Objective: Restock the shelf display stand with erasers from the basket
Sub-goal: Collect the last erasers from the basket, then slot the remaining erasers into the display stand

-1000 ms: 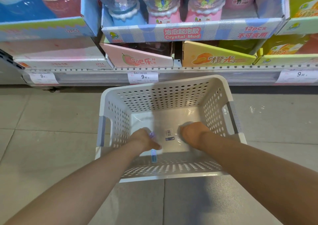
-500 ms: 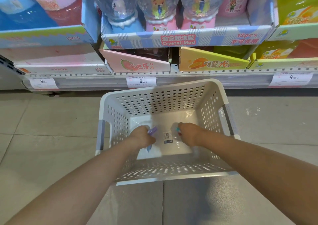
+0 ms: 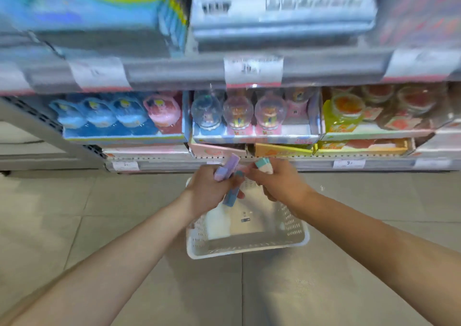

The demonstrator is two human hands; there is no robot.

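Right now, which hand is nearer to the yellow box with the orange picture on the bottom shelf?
Right. The right hand is just below the yellow box; the left hand is further away, lower and to its left.

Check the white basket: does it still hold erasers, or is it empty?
Seemingly empty: the basket floor shows only a small label; part is hidden behind the hands. Erasers sit in the left hand and right hand.
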